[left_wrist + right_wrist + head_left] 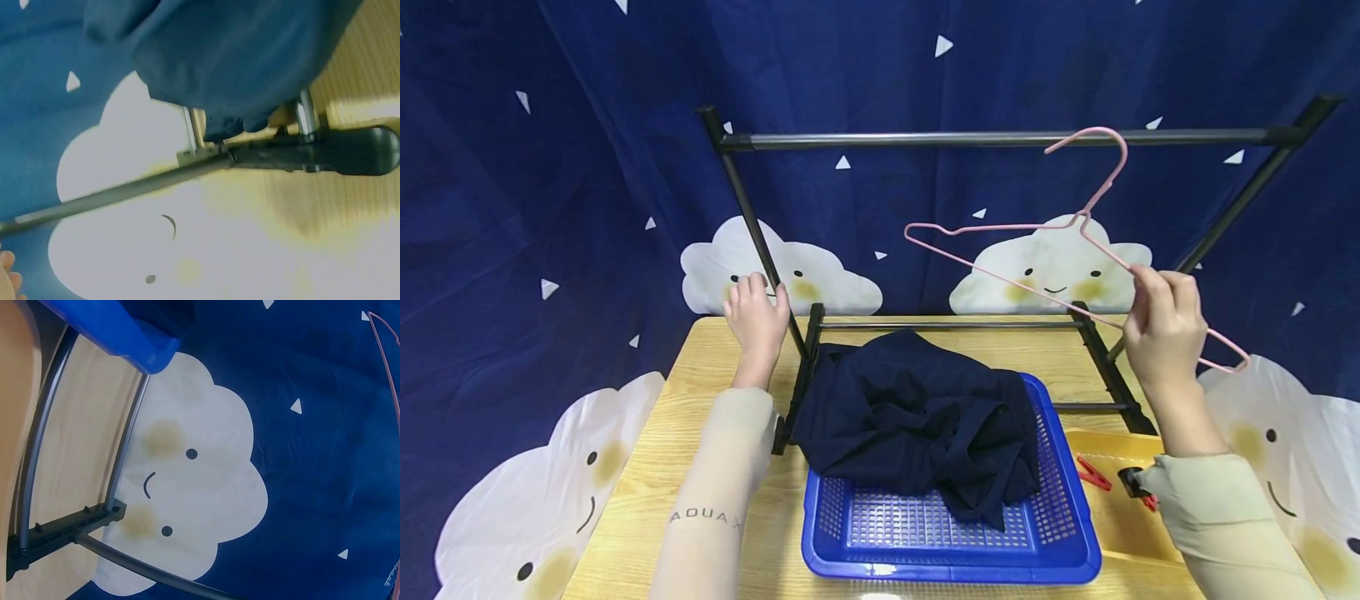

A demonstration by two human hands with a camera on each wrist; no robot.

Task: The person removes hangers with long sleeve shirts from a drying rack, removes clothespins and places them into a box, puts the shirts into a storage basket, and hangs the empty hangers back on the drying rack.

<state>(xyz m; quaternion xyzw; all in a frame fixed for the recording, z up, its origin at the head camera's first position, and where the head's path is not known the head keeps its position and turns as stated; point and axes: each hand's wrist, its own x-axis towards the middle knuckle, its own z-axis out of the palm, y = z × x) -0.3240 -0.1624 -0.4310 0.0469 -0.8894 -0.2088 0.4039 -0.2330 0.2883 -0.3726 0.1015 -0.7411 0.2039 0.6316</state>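
Observation:
In the head view my right hand (1167, 329) grips a pink wire hanger (1015, 227) by one shoulder. The hanger tilts, and its hook overlaps the top bar (887, 140) of a black clothes rack. My left hand (758, 321) is beside the rack's left post (748, 208), its fingers relaxed and holding nothing. A crumpled dark navy cloth (910, 408) lies in and over the back of a blue plastic basket (955, 573). Part of the hanger (382, 359) shows at the right edge of the right wrist view.
To the right of the basket sits a yellow tray (1112, 537) with a red clothespin (1093, 473) and a black clip (1130, 481). The rack's base (1108, 367) stands on the wooden table (625, 517), behind the basket. A navy curtain (850, 67) with clouds hangs behind.

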